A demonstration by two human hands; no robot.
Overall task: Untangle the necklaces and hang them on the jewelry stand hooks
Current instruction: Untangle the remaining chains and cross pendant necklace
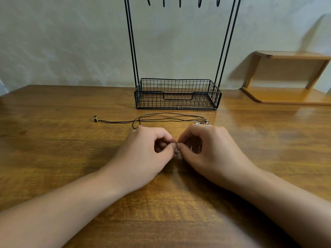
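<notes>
Standing at twelve o'clock on the wooden table (53, 140): a black wire jewelry stand (177, 93), its base a low mesh basket (213, 97) holding nothing visible inside, front wall dipping in a notch. Rising from the basket's two ends, paired thin uprights running out of the top edge; hanging there, the tips of five dark hooks (180, 1), none carrying a cord.

Lying just in front of the basket, toward the hands: the tangled necklaces (170, 117), dark thin cords stretching with their long axis from nine o'clock to three o'clock. Pointing to nine o'clock, a small dark clasp end (95, 119); gathering at three o'clock, metallic bits (202, 123) partly hidden behind the right hand. Looping down at the middle, one cord slipping behind the left hand.

Meeting at centre, fingertips nearly touching: left hand (143, 154) and right hand (211, 153), each with thumb and forefinger curling in and pinching a small silvery pendant (177, 151) between them, too small for telling its shape.

Sitting at two o'clock against the wall, a light wooden shelf (290, 77).
</notes>
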